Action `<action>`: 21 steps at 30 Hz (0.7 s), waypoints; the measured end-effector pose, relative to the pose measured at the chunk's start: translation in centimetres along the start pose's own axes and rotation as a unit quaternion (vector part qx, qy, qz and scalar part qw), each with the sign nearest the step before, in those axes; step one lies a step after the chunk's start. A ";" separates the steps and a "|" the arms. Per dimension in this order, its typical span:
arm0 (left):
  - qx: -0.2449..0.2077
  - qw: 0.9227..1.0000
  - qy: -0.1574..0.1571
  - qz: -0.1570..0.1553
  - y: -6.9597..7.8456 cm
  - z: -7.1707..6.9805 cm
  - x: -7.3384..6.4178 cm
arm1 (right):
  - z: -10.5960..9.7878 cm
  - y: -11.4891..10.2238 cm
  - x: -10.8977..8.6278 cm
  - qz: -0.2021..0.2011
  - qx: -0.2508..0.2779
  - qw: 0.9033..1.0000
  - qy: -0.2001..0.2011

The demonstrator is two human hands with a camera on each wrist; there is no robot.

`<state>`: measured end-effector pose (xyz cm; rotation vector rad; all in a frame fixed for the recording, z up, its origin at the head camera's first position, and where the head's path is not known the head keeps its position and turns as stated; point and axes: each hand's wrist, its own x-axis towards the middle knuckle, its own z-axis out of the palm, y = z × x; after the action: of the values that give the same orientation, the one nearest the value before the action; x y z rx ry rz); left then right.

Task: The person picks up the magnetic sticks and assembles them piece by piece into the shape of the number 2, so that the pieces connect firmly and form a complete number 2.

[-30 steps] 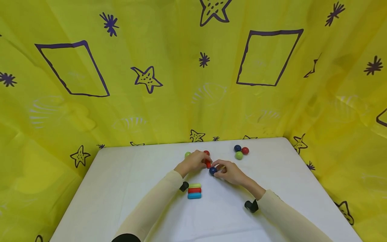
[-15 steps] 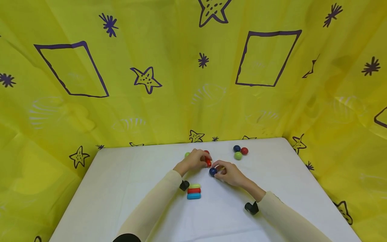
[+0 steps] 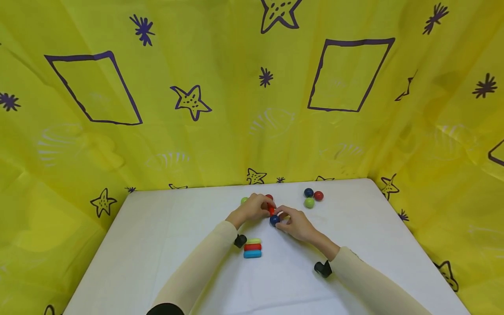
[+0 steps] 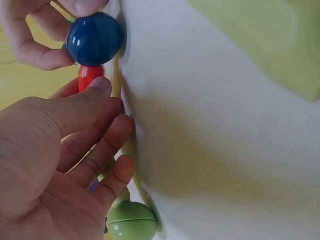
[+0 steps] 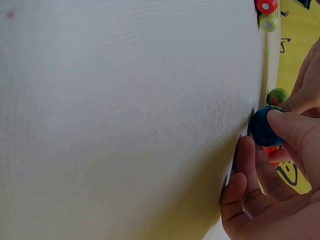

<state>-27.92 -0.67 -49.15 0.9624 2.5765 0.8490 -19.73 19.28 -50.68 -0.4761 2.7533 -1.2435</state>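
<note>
My left hand (image 3: pixel 253 208) pinches a short red rod (image 4: pixel 91 75) between thumb and fingers, and covers part of it. A dark blue ball (image 3: pixel 274 220) is held by the fingertips and thumb of my right hand (image 3: pixel 297 225). In the left wrist view the ball meets the near end of the rod. Beyond my left hand a red ball (image 3: pixel 269 197) shows in part, and a green ball (image 3: pixel 244 200) peeks out at its left. The right wrist view has the blue ball (image 5: pixel 266 126) under my right thumb.
Three loose rods, yellow-green, red (image 3: pixel 253 247) and light blue (image 3: pixel 252 253), lie side by side nearer to me. At the back right a blue, a red (image 3: pixel 318 196) and a green ball (image 3: pixel 309 202) sit together. A yellow curtain (image 3: pixel 228 144) borders the white table (image 3: pixel 165 245).
My right hand has brought the blue ball slightly left and away from me, up against the end of the red rod. My left hand stays nearly in place, still pinching the rod.
</note>
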 end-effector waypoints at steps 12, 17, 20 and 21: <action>-0.003 1.000 0.002 -0.008 0.2 -0.1 -0.4 | 0.2 -0.1 0.3 0.007 0.004 1.000 -0.001; -0.013 1.000 -0.001 0.000 -0.2 -0.4 -1.1 | 0.1 -0.1 0.3 0.005 0.004 1.000 -0.006; -0.011 1.000 -0.004 0.005 -0.5 -0.7 -1.9 | 0.0 0.0 0.3 0.011 0.004 1.000 -0.008; -0.010 1.000 -0.004 0.006 -0.6 -0.8 -2.2 | 0.0 0.0 0.3 0.011 0.005 1.000 -0.010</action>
<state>-26.96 -2.83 -48.75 0.9753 2.5525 0.8711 -20.06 19.18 -50.62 -0.4519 2.7283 -1.2395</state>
